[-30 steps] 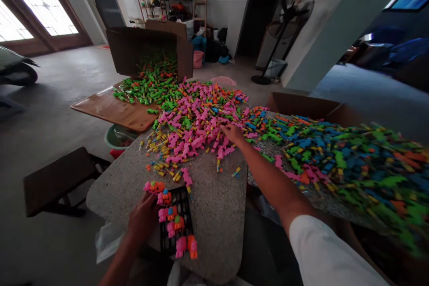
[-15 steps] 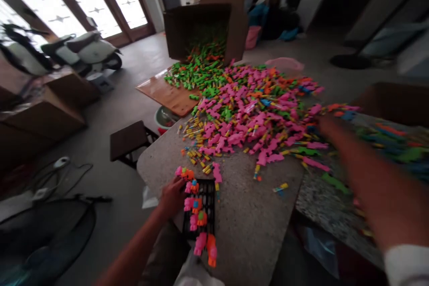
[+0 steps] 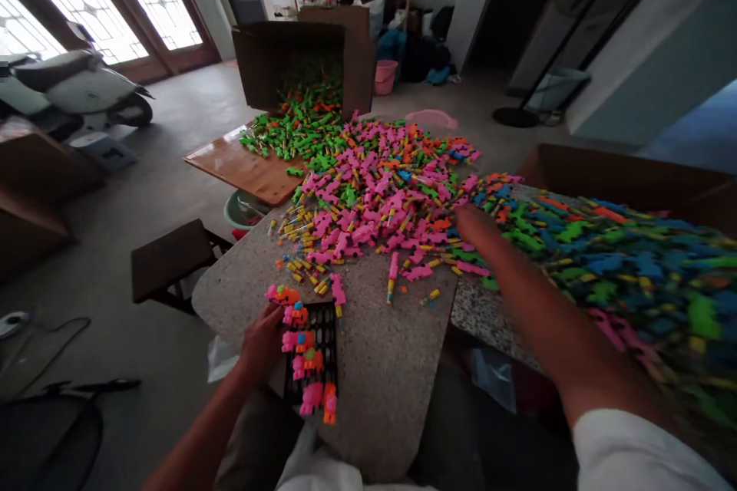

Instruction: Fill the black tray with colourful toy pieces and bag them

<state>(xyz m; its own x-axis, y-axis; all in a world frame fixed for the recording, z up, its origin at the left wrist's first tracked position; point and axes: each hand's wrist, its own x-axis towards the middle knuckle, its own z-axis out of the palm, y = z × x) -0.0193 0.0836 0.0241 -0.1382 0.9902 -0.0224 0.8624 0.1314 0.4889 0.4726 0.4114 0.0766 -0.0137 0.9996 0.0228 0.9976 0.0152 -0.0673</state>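
My left hand [image 3: 260, 344] is at the left edge of a black slotted tray [image 3: 327, 337], its fingers closed round that edge. Small pink-and-orange animal-shaped toys stand in a column on the tray, one a pink toy [image 3: 312, 397] near its front end beside an orange toy [image 3: 329, 403]. My right hand [image 3: 475, 225] reaches into the right side of a heap of pink toy pieces [image 3: 368, 199] with yellow-banded sticks. The fingers of that hand are hidden among the pieces, so what they touch does not show.
Green pieces [image 3: 311, 130] spill from a cardboard box [image 3: 357, 54] onto a brown board [image 3: 230, 169]. Blue and green pieces [image 3: 610, 268] cover the speckled surface on the right, before another box [image 3: 610, 176]. A dark stool [image 3: 173, 253] stands left of the grey table [image 3: 380, 368].
The view has swung right, so the scene sits further left and more of the blue and green pieces shows. My right hand stays at the heap's right side; my left hand remains at the tray.
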